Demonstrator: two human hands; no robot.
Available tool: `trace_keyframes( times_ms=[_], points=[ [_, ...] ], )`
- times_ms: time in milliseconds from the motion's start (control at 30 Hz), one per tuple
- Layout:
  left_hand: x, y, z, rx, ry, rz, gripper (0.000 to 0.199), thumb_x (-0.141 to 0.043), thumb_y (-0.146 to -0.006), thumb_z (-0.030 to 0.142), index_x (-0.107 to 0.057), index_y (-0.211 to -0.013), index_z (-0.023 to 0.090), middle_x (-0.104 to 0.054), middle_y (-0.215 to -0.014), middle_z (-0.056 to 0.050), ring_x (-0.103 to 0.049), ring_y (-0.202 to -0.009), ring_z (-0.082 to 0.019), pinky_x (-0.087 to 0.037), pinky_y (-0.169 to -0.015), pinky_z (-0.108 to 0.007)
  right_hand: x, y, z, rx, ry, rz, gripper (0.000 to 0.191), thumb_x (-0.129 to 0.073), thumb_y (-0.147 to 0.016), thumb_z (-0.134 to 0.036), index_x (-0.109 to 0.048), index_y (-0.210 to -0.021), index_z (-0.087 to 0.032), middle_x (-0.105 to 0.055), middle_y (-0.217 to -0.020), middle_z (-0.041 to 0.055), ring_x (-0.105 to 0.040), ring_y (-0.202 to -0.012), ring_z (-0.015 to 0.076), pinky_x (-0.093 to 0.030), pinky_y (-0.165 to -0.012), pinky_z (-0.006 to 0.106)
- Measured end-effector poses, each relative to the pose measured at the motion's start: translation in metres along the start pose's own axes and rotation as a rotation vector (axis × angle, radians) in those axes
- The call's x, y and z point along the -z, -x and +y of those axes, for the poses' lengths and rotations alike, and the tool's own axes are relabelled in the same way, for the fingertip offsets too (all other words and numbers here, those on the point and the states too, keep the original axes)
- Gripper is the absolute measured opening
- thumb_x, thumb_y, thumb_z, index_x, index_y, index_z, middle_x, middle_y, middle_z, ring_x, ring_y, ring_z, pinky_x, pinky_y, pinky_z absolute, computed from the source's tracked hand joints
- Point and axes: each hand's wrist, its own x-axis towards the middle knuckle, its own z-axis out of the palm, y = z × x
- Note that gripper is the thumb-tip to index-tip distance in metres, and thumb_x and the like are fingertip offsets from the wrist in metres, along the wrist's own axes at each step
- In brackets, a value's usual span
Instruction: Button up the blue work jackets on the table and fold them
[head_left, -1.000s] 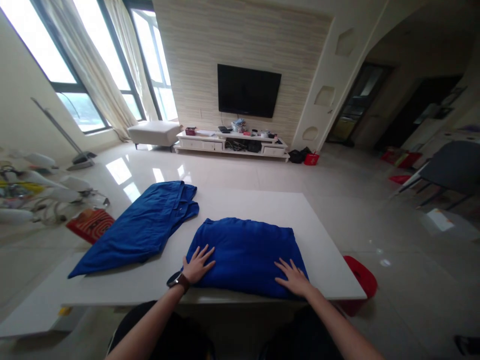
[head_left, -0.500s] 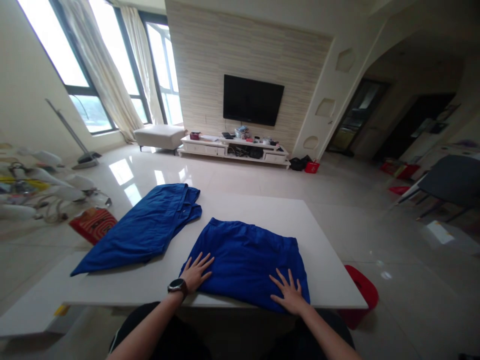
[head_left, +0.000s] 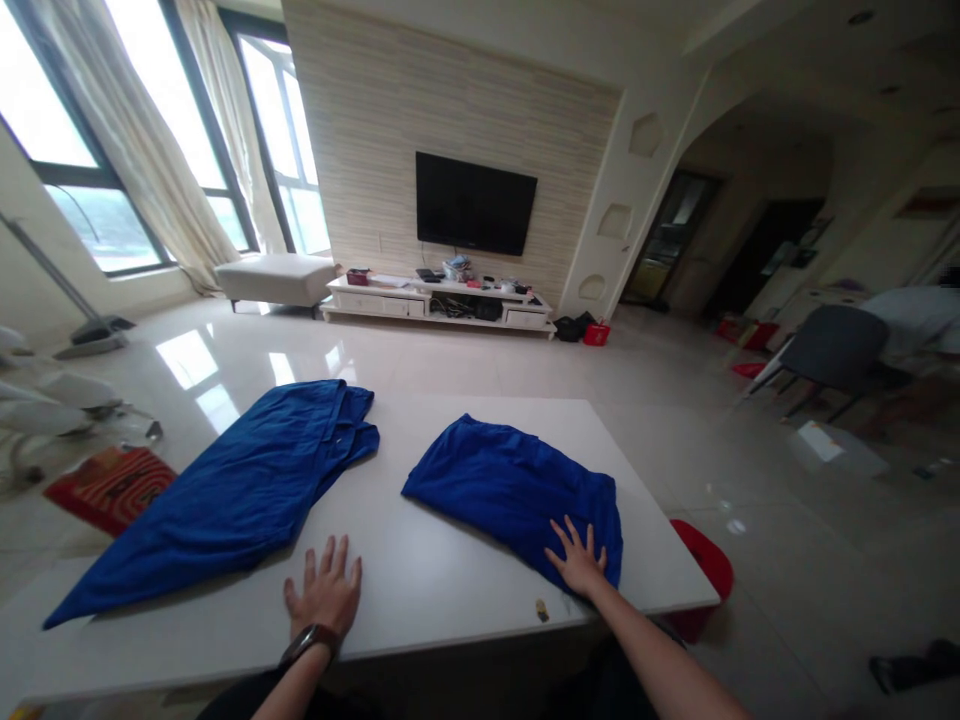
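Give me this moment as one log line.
left hand: open, over white table | right hand: open, on right blue cloth | left blue cloth: on table, untouched

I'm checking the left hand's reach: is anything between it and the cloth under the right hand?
Nothing visible: only tabletop shows between the left hand and that cloth, which the right hand touches. The other cloth lies left of that path.

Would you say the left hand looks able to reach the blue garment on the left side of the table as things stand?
Probably yes: the left hand, spread open, is over the white table close to the left blue garment, and nothing visible stands between them.
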Motion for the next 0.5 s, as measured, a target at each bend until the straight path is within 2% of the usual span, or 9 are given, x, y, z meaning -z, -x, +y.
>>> trace_keyframes(
  times_ms=[167,300,500],
  points=[
    [-0.003,-0.002,0.001,0.037,-0.031,0.021,0.056,-0.025,-0.103,0.041,-0.036,-0.157,0.029,-0.024,-0.168,-0.001,-0.013,-0.156,-0.028,-0.011,-0.122,-0.06,0.01,-0.04,0.001,-0.271,-0.124,0.065,0.081,-0.026,-0.088,-0.082,-0.014,-0.16,-0.046,0.004,-0.172,-0.0012,0.005,-0.152,0.0495,-0.011,-0.109,0.079],
    [-0.002,-0.002,0.002,0.031,-0.062,0.021,0.056,-0.025,-0.103,0.041,-0.039,-0.156,0.029,-0.025,-0.168,0.001,-0.016,-0.155,-0.027,-0.014,-0.122,-0.059,0.023,-0.075,0.008,-0.405,-0.178,0.096,0.087,-0.021,-0.088,-0.083,-0.01,-0.162,-0.04,0.009,-0.171,0.0081,0.003,-0.15,0.0543,-0.009,-0.101,0.086],
    [0.007,0.0,0.006,0.045,-0.063,0.032,0.055,-0.031,-0.101,0.038,-0.043,-0.154,0.029,-0.03,-0.166,-0.001,-0.02,-0.154,-0.028,-0.015,-0.121,-0.059,0.042,-0.127,0.022,-0.541,-0.275,0.157,0.089,-0.025,-0.088,-0.081,-0.013,-0.163,-0.035,0.009,-0.171,0.0089,0.01,-0.147,0.0574,-0.002,-0.101,0.087]
  ],
)
